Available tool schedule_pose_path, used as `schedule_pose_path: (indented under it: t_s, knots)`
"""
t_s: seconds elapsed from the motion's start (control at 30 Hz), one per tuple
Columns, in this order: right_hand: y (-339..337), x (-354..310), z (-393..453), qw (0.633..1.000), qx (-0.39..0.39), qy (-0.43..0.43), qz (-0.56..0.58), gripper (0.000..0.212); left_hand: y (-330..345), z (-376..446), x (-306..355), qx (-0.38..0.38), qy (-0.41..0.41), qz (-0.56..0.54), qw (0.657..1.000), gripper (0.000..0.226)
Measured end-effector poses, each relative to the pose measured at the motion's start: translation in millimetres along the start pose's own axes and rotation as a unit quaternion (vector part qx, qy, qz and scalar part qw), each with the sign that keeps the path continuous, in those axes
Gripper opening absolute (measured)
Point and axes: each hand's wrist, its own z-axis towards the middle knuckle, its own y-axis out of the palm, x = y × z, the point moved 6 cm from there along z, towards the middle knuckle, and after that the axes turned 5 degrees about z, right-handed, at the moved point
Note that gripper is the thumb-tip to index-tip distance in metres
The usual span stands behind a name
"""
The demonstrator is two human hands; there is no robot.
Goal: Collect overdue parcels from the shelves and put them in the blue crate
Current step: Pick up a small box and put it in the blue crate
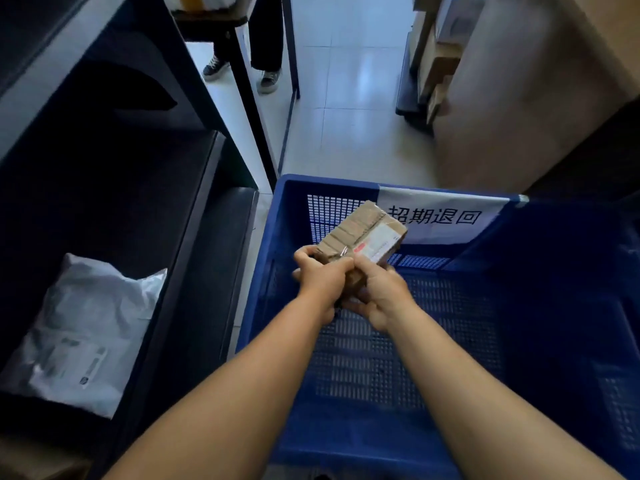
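A small brown cardboard parcel [363,233] with tape and a white shipping label is held over the blue crate [554,306]. My left hand [320,275] grips its near left corner and my right hand [379,296] grips its near end from the right, fingers curled round it. The parcel is tilted, its far end up, above the crate's perforated floor. The crate's inside shows no other parcels. A white sign with black characters [436,216] hangs on the crate's far wall.
Dark shelves [194,216] stand to the left, with a white plastic mailer bag [86,334] on a low shelf. Another person's legs and sneakers [266,77] are at the far end of the tiled aisle. Cardboard boxes [519,98] are stacked on the right.
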Motion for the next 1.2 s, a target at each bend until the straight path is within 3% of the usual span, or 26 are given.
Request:
schedule_pose_path:
  t_s: [0.2,0.4,0.63,0.83,1.0,1.2]
  knots:
    - [-50,35,91,0.998,0.051,0.018,-0.031,0.046,23,75,-64,-0.015,-0.020,0.109,0.994,0.046]
    - [-100,76,184,0.986,0.116,0.008,-0.124,0.065,39,145,-116,-0.020,-0.026,0.176,0.984,0.054]
    - [-139,122,278,0.955,0.163,-0.013,-0.247,0.041,42,207,-166,0.020,-0.031,0.156,0.987,0.043]
    - [-151,164,346,0.955,0.162,-0.009,-0.250,0.060,34,247,-195,0.032,-0.029,0.138,0.989,0.041]
    - [-165,179,380,0.938,0.216,-0.019,-0.269,0.056,33,269,-207,0.030,-0.010,0.122,0.992,0.032]
    - [-164,196,407,0.932,0.209,-0.037,-0.294,0.058,33,287,-218,0.029,0.024,0.107,0.994,0.023]
